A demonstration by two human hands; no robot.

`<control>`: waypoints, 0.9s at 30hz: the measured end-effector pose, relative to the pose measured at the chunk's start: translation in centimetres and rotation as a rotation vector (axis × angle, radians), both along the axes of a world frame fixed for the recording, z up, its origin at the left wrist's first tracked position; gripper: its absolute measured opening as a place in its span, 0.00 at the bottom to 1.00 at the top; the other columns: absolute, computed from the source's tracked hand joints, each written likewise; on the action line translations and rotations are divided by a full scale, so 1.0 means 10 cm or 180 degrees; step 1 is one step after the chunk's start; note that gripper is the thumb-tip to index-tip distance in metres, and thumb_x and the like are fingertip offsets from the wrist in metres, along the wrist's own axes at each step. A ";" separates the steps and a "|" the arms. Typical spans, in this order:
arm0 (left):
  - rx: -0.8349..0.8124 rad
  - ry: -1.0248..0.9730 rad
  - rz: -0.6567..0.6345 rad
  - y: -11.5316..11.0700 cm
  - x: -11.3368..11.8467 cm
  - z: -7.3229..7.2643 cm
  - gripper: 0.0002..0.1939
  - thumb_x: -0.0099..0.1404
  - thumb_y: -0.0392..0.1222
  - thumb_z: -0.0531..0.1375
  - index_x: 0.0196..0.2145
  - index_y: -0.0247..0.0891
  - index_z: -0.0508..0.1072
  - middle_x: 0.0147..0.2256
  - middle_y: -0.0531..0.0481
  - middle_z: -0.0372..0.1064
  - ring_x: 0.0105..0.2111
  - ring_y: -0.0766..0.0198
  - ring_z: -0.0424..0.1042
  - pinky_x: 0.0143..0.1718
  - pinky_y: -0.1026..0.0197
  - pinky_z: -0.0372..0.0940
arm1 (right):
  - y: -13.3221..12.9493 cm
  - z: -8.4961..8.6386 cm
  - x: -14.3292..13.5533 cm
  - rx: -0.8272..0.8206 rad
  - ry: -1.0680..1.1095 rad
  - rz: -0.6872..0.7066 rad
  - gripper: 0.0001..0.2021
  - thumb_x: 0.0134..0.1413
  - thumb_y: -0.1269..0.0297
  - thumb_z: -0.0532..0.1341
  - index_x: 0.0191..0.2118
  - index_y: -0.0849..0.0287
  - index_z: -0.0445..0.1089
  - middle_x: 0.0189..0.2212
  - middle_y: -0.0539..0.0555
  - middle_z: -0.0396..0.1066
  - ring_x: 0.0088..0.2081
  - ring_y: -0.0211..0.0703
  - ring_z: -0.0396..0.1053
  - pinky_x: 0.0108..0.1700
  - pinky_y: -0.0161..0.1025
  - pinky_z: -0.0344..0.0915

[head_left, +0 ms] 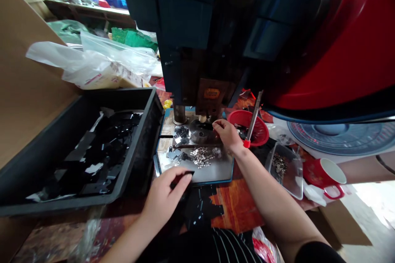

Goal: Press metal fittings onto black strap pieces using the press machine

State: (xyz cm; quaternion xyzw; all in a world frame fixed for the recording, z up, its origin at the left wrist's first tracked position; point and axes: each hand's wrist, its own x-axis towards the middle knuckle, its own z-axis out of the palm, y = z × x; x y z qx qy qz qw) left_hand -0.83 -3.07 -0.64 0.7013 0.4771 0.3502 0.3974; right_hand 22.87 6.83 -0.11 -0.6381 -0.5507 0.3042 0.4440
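Observation:
My left hand [168, 191] pinches a small flat black piece [189, 172] between thumb and fingers, just in front of the press's metal plate [212, 176]. Over at the die, my right hand [227, 134] has its fingertips closed on the end of a dark flat strip [206, 125], beneath the press head [211, 94]. Small shiny metal rings [202, 156] lie heaped on the plate. Beside them are thin grey tabs [173, 153] and a pile of dark flat pieces [182, 133] left of the round die [199, 135].
A large black bin [123, 189] of dark scraps stands at left. Right of the press are a red basket [262, 133], a clear tray [298, 189] of small metal parts and a red mug [317, 172]. A large red wheel [339, 49] overhangs the right side.

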 end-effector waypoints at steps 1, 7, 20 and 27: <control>-0.0168 -0.0229 0.0134 0.07 0.07 0.03 0.10 0.63 0.47 0.57 0.38 0.40 0.73 0.34 0.50 0.72 0.35 0.61 0.71 0.38 0.61 0.65 | 0.01 0.01 0.00 -0.0021 0.0062 -0.0030 0.15 0.51 0.51 0.54 0.33 0.58 0.68 0.23 0.50 0.70 0.24 0.38 0.67 0.25 0.34 0.63; -0.1049 -0.1112 0.0505 0.33 0.37 0.07 0.22 0.59 0.46 0.59 0.51 0.39 0.69 0.31 0.53 0.67 0.30 0.64 0.68 0.35 0.60 0.67 | -0.22 0.10 0.50 0.0056 -0.0029 -0.0729 0.19 0.51 0.48 0.52 0.34 0.60 0.67 0.24 0.52 0.70 0.25 0.41 0.67 0.27 0.37 0.63; -0.1549 -0.1605 0.0380 0.34 0.33 0.05 0.30 0.55 0.41 0.60 0.56 0.37 0.63 0.37 0.50 0.69 0.35 0.64 0.70 0.39 0.59 0.68 | -0.92 -0.13 0.05 0.0353 -0.2068 0.0667 0.07 0.59 0.64 0.57 0.34 0.55 0.73 0.33 0.53 0.72 0.39 0.46 0.67 0.44 0.43 0.63; -0.1413 -0.1540 0.0398 0.31 0.32 0.03 0.28 0.56 0.41 0.59 0.56 0.38 0.64 0.36 0.50 0.68 0.32 0.66 0.68 0.38 0.59 0.68 | -0.87 -0.11 0.07 0.0237 -0.2215 0.0842 0.06 0.57 0.68 0.56 0.33 0.57 0.71 0.32 0.53 0.70 0.37 0.46 0.66 0.42 0.43 0.63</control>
